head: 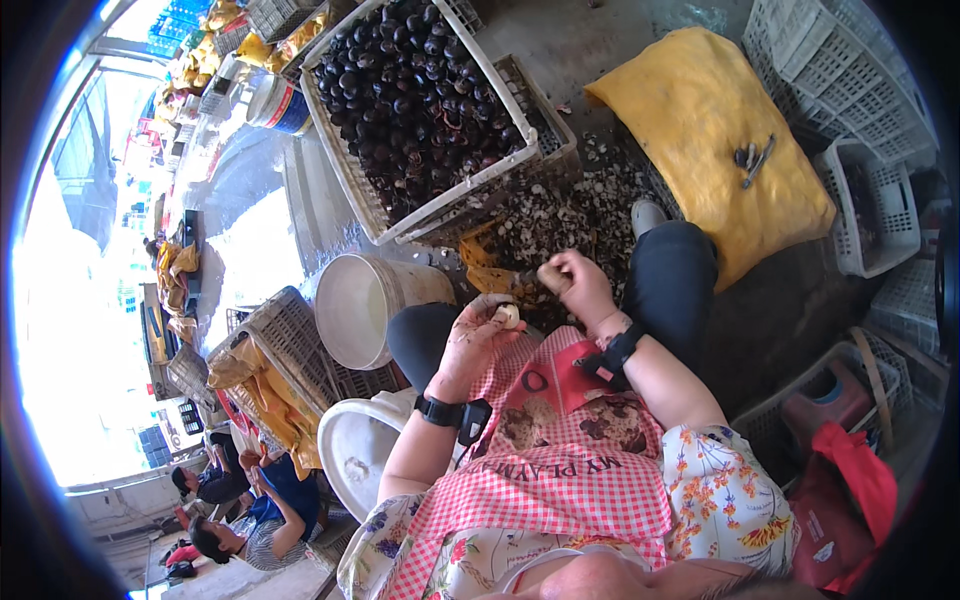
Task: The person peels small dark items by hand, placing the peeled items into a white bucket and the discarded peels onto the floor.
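Observation:
Between the fingertips of my left hand (480,330), a pale peeled water chestnut (509,316) shows, with brown bits of skin on the palm. My right hand (579,289) is to the right of it, a little higher in the view, its fingers curled around something like a tan handle whose far end I cannot make out. Both hands are over the stained red checked apron (540,480) and wear black wrist straps. Beyond them, a white plastic crate (529,142) is heaped with dark unpeeled water chestnuts (412,97). Peelings (555,225) cover the floor between crate and knees.
A white bucket (390,307) lies tilted beside my left knee, near a round white lid (360,442). To the right is a full yellow sack (712,142) with small tools on it. Stacked crates (840,67) stand at upper right. Two people sit at lower left.

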### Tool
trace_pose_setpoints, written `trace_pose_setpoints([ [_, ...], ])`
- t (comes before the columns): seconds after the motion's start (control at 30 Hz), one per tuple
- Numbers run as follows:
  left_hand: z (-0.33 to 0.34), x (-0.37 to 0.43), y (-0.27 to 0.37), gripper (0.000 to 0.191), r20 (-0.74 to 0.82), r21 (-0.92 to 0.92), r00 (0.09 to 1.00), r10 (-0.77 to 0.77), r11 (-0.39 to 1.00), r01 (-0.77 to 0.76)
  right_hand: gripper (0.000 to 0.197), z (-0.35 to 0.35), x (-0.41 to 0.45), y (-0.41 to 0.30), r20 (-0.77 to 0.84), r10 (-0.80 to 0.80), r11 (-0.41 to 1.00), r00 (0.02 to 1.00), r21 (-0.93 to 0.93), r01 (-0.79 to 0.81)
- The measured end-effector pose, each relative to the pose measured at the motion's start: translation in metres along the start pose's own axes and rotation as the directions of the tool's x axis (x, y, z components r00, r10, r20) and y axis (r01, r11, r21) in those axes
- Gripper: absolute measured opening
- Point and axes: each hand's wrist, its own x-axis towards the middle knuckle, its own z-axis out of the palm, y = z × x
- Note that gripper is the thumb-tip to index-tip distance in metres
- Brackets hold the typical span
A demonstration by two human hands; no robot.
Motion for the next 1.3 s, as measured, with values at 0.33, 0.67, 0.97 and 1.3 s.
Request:
trace_pose_setpoints([
  [0.33, -0.007, 0.006, -0.003, 0.032, 0.056, -0.182, 0.998, -0.006, 0.983, 0.016, 0.04, 0.014, -0.004, 0.02, 0.179, 0.196, 0.954, 0.964, 0.193, -0.23],
  [0.67, 0.002, 0.002, -0.001, 0.032, 0.008, -0.122, 0.999, 0.032, 0.992, -0.031, 0.058, 0.005, -0.006, 0.006, 0.124, -0.027, 0.996, 0.992, 0.093, 0.015],
  [0.97, -0.018, 0.009, -0.014, 0.028, 0.032, -0.013, 0.994, 0.102, 0.995, -0.101, 0.053, 0.005, -0.014, -0.013, -0.001, -0.237, 0.965, 0.971, 0.119, 0.236],
  [1.3, -0.01, 0.006, -0.01, 0.036, 0.01, -0.057, 1.0, 0.01, 0.998, -0.009, 0.051, 0.011, -0.018, -0.02, 0.129, -0.289, 0.957, 0.948, 0.031, 0.288],
])
